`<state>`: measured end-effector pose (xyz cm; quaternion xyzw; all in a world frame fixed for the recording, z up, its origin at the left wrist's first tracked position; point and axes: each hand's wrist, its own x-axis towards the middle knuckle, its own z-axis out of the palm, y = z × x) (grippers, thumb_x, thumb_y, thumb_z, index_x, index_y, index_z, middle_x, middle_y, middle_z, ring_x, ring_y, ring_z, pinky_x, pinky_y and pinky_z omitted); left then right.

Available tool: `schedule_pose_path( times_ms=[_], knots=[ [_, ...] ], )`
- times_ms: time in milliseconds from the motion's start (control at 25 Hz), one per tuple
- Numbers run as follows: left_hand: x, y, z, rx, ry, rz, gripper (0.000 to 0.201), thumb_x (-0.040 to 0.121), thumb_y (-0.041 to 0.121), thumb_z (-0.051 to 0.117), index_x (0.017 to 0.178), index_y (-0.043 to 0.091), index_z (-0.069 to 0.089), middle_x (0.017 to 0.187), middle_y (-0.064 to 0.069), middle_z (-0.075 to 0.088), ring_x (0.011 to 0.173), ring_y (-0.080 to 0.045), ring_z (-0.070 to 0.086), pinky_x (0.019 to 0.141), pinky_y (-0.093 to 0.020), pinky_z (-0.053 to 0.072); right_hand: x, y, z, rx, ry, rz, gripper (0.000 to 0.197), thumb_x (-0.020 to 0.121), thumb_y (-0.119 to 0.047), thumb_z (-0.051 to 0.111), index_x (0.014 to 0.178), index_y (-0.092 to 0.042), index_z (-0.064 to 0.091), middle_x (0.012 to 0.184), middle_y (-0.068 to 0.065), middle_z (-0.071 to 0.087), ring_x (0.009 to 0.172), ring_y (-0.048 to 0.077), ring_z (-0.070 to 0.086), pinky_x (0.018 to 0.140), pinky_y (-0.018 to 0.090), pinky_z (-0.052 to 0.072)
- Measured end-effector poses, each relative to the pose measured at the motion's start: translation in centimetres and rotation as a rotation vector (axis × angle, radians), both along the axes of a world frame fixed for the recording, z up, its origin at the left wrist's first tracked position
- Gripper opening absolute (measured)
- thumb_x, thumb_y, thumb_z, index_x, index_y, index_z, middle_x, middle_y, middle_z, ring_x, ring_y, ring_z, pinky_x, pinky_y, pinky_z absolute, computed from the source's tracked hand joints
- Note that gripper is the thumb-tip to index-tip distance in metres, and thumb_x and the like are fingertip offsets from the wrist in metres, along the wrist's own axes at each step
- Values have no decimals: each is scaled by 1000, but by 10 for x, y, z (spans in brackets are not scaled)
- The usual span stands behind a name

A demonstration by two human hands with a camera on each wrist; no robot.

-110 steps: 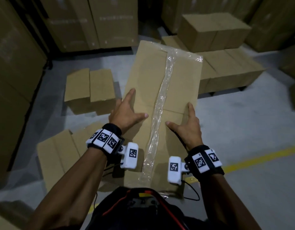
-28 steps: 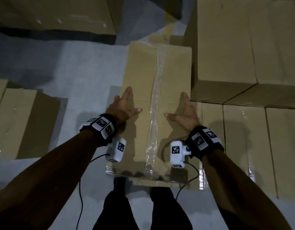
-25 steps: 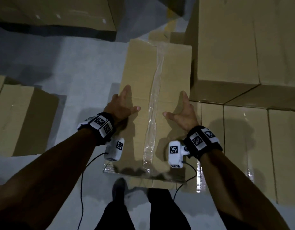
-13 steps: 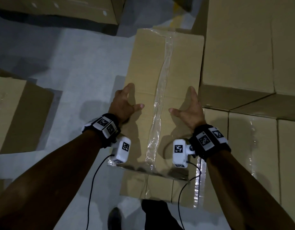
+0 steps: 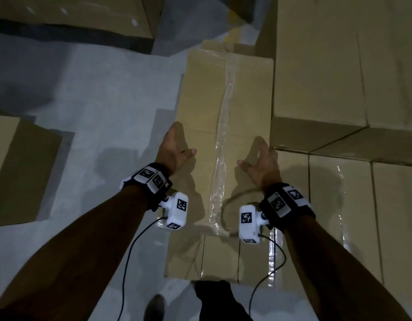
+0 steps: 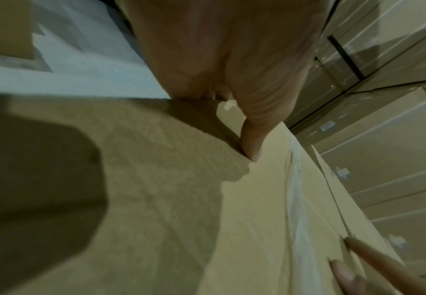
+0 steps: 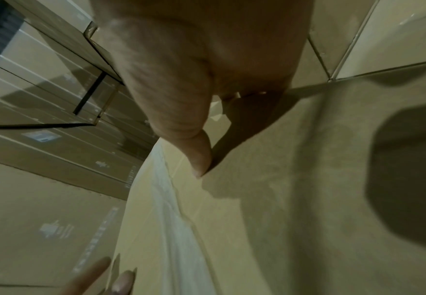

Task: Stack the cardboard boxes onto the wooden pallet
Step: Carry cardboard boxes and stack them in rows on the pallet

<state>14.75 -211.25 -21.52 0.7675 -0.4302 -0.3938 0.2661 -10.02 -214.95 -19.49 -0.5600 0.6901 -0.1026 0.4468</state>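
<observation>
Both hands clamp carried box [image 5: 225, 126] by its long sides: left hand [image 5: 173, 150] on left edge, right hand [image 5: 261, 163] on right, thumbs on top. Box sits on near-left of stacked boxes [image 5: 339, 205]; pallet not visible. Step: placing. Next: release. Taller box [image 5: 343, 61] right, floor box [image 5: 19, 174] far left.

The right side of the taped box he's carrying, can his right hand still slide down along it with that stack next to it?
Probably not: the right hand grips the taped box at its right edge, and the taller stack appears to stand close against that side.
</observation>
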Motion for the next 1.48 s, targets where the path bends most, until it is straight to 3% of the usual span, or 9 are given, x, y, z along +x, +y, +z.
schedule_pose_path(
  times_ms=[280,520,680,800,960,1120,1240,1360,1480],
  knots=[
    [15,38,32,157,286,24,88,90,20,72,157,17,15,158,-9,30,144,-25,32,117,-42,33,9,93,27,29,313,-2,71,87,-25,66,150,-21,33,149,16,32,132,38,41,111,44,36],
    [39,39,52,269,426,-28,76,93,18,68,154,15,24,157,-10,31,141,-27,35,114,-48,35,72,157,41,-140,421,-565,52,99,-43,47,143,-15,47,151,25,36,137,42,39,113,53,34],
    [63,29,54,336,439,-150,69,96,18,64,152,4,26,151,-16,40,135,-31,43,111,-44,39,110,179,44,20,159,-944,72,90,-25,66,151,-7,32,151,21,35,135,37,40,111,41,38],
    [75,15,59,437,516,-140,83,94,32,66,158,19,15,159,-6,30,141,-28,34,114,-45,35,131,185,48,73,-126,-1233,73,85,-16,74,146,-3,34,142,20,48,118,30,53,94,34,45],
    [74,-9,42,558,531,-168,80,93,39,65,157,20,21,160,-3,27,143,-29,30,112,-43,34,137,185,41,188,-360,-1447,91,88,-27,73,157,-13,15,156,17,34,138,37,40,110,53,39],
    [52,-39,28,609,477,-252,62,89,39,70,140,8,51,138,-9,57,120,-28,57,78,-24,49,117,178,25,258,-495,-1575,92,88,-34,72,156,-17,13,156,17,31,135,40,41,100,61,45],
    [42,-57,14,681,418,-233,63,82,42,78,128,5,56,118,-14,67,96,-33,66,55,-34,57,111,167,20,241,-568,-1661,78,89,-25,70,149,-14,20,131,19,51,106,33,57,85,51,54],
    [40,-72,6,750,331,-244,66,82,40,78,135,10,52,134,-17,58,114,-38,59,68,-43,57,112,152,14,229,-606,-1756,83,90,-18,68,151,-16,11,99,13,56,76,25,62,64,37,57],
    [33,-80,16,779,244,-206,57,94,34,66,140,9,43,137,-17,50,115,-38,55,81,-44,51,115,140,9,265,-568,-1805,96,88,-29,73,154,-23,3,119,16,56,96,32,65,83,51,59]
  ],
)
